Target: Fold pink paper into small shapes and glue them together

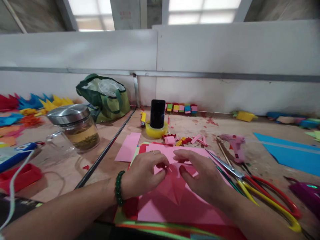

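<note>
A stack of coloured paper sheets (200, 210) lies before me, pink on top, with red, green and orange edges showing beneath. Over it is a folded piece of pink paper (175, 190), slightly blurred, between my hands. My left hand (147, 170), wearing a ring and a green bead bracelet (119, 188), has its thumb and forefinger closed at the paper's left edge. My right hand (200, 170) hovers at the right side, thumb and fingers apart, holding nothing. Two pairs of scissors (243, 180), with red and yellow handles, lie beside my right hand.
A phone (157, 114) leans in a yellow tape roll (156, 130) behind the stack. Small paper pieces (183, 140) lie nearby. Right: a pink glue gun (235, 145) and blue paper (287, 151). Left: a glass tea mug (77, 130), a green bag (107, 103) and a red strip (22, 176).
</note>
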{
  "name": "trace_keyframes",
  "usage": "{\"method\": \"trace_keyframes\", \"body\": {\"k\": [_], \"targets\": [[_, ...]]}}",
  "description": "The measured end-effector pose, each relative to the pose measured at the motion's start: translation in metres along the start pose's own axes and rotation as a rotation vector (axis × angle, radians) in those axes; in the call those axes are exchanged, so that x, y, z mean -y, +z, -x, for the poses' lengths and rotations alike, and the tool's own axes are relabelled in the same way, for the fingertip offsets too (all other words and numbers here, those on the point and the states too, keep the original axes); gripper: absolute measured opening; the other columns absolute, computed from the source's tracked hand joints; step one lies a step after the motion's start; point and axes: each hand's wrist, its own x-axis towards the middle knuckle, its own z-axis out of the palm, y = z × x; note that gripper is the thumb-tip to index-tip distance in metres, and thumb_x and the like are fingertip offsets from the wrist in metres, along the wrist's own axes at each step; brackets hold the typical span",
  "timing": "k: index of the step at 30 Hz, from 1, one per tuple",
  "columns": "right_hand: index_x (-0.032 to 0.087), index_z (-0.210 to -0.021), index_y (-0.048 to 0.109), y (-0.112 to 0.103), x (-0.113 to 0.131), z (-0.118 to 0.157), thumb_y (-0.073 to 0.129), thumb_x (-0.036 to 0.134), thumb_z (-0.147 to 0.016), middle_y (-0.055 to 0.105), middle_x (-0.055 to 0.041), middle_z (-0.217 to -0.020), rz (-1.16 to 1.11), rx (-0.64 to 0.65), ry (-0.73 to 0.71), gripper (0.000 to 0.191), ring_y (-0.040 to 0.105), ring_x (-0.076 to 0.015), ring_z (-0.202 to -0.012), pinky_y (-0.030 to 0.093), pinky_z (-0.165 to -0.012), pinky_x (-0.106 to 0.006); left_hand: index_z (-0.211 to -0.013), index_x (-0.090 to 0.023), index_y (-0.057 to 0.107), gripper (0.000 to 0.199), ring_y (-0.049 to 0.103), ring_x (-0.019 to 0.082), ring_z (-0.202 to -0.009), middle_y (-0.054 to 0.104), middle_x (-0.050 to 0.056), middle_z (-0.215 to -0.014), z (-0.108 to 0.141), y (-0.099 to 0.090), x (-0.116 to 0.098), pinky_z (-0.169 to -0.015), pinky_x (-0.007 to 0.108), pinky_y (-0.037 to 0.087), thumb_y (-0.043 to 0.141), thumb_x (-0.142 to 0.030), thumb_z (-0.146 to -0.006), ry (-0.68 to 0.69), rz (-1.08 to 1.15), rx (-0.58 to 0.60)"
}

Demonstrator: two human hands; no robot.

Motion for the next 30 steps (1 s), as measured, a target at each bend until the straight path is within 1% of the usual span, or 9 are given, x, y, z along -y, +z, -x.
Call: {"method": "trace_keyframes", "body": {"k": [3,7,11,14,19,21,24,27,30], "targets": [[0.024,-0.119,0.049,0.000,0.004,0.000,0.051,0.004,-0.082,0.069,-0.0049,-0.099,-0.007,-0.023,-0.046,0.042,0.068,-0.0160,-0.085,0.057,-0.074,-0.028,-0.077,-0.018,0.062,0.016,0.056,0.012,-0.069,0.063,-0.001,-0.074,0.001,0.003,0.001,-0.064,0.023,0.043,0.057,-0.006,-0.068,0.009,0.079,-0.007],[0.024,-0.130,0.044,0.000,0.007,0.001,0.056,0.005,-0.082,0.064,-0.0067,-0.105,-0.069,-0.031,-0.035,0.053,0.066,-0.0177,-0.092,0.057,-0.082,-0.032,-0.073,-0.018,0.057,0.014,0.052,0.010,-0.065,0.060,-0.002,-0.070,0.000,0.004,-0.001,-0.061,0.022,0.042,0.059,-0.006,-0.066,-0.010,0.137,-0.020],[0.027,-0.138,0.037,0.004,0.006,0.006,0.059,0.005,-0.082,0.059,-0.0064,-0.108,-0.249,-0.031,0.008,0.063,0.066,-0.0148,-0.084,0.058,-0.077,-0.030,-0.074,-0.017,0.057,0.015,0.054,0.011,-0.069,0.062,0.000,-0.078,-0.001,0.003,-0.003,-0.064,0.022,0.044,0.060,-0.006,-0.065,-0.013,0.207,0.005],[0.027,-0.136,0.040,0.007,0.004,0.008,0.061,0.007,-0.082,0.059,-0.0055,-0.107,-0.279,-0.042,0.022,0.062,0.066,-0.0149,-0.086,0.058,-0.079,-0.030,-0.075,-0.016,0.057,0.015,0.056,0.011,-0.067,0.063,-0.001,-0.075,-0.002,0.003,-0.003,-0.062,0.021,0.045,0.059,-0.006,-0.065,-0.063,0.289,0.070],[0.026,-0.133,0.044,0.004,0.005,0.005,0.059,0.013,-0.085,0.060,-0.0077,-0.115,-0.236,-0.036,0.087,0.052,0.060,-0.0194,-0.106,0.053,-0.090,-0.032,-0.079,-0.016,0.056,0.018,0.055,0.010,-0.064,0.061,-0.002,-0.073,-0.004,0.004,0.002,-0.058,0.019,0.044,0.058,-0.006,-0.064,-0.129,0.375,0.069],[0.025,-0.136,0.040,0.003,0.005,0.003,0.058,0.018,-0.086,0.060,-0.0082,-0.117,-0.315,0.028,0.175,0.053,0.062,-0.0190,-0.103,0.054,-0.087,-0.031,-0.073,-0.015,0.057,0.010,0.054,0.010,-0.063,0.060,-0.002,-0.069,-0.006,0.004,0.006,-0.059,0.020,0.043,0.058,-0.008,-0.066,-0.131,0.367,0.064],[0.025,-0.138,0.037,0.003,0.005,0.000,0.065,0.023,-0.082,0.066,-0.0051,-0.103,-0.312,0.146,0.265,0.063,0.066,-0.0180,-0.091,0.056,-0.081,-0.029,-0.066,-0.014,0.059,0.003,0.052,0.010,-0.060,0.058,-0.002,-0.065,-0.009,0.006,0.012,-0.056,0.020,0.041,0.061,-0.014,-0.068,-0.152,0.359,0.022],[0.024,-0.133,0.042,0.006,0.004,-0.001,0.065,0.019,-0.081,0.070,-0.0024,-0.096,-0.220,0.155,0.261,0.057,0.069,-0.0162,-0.083,0.055,-0.078,-0.027,-0.063,-0.013,0.060,0.008,0.051,0.010,-0.058,0.058,-0.002,-0.061,-0.010,0.006,0.015,-0.055,0.020,0.041,0.064,-0.018,-0.068,-0.160,0.369,0.026],[0.024,-0.126,0.048,0.009,0.003,-0.001,0.060,0.014,-0.082,0.072,-0.0023,-0.098,-0.204,0.133,0.251,0.047,0.070,-0.0149,-0.083,0.055,-0.076,-0.024,-0.065,-0.012,0.064,0.009,0.052,0.010,-0.057,0.060,-0.001,-0.060,-0.011,0.004,0.014,-0.056,0.019,0.042,0.062,-0.019,-0.070,-0.172,0.410,0.100]]}}
